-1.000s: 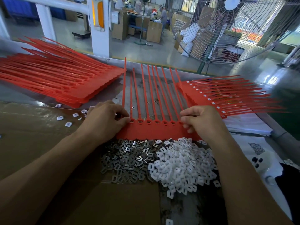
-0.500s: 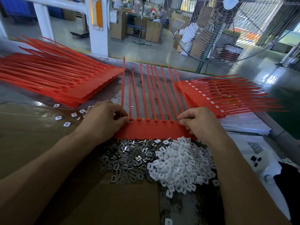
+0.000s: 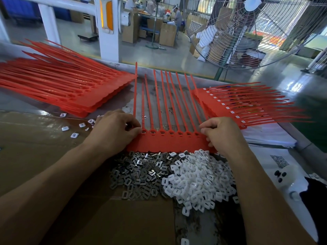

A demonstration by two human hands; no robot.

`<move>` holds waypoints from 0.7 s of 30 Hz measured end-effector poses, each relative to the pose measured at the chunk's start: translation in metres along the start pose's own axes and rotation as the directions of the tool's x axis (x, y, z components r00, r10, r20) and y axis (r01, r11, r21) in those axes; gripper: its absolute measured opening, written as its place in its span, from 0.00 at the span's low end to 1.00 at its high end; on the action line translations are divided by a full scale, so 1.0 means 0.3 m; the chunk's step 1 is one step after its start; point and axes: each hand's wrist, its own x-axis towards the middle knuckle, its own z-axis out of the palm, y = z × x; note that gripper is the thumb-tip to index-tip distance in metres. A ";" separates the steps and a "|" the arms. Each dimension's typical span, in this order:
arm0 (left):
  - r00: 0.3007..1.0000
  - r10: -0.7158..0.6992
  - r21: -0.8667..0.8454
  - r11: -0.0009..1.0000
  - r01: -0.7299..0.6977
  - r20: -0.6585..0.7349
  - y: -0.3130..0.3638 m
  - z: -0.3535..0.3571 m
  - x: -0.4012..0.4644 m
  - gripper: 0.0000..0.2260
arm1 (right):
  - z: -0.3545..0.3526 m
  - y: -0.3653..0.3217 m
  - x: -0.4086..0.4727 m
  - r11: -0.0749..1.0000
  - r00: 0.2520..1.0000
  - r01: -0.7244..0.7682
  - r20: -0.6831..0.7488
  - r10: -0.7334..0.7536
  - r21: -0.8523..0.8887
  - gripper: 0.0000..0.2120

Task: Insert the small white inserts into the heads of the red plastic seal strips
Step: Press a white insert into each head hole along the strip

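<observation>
both hands, left hand (image 3: 115, 131) and right hand (image 3: 222, 134), pinch the light, bendy seal strips (image 3: 169, 140) at the stiffer head band.

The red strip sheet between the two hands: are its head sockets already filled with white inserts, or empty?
Empty, as far as visible: the red strip sheet shows dark sockets, with no white in them.

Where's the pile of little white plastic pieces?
The white inserts lie heaped low in the head view, right of the grey metal clips, just below the red strip.
</observation>
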 end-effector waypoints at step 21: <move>1.000 0.014 -0.005 1.000 -0.014 -0.007 -0.002 0.001 0.001 0.02 | 0.034 -0.165 -0.112 0.900 0.721 0.422 0.561 -0.407 0.111 0.03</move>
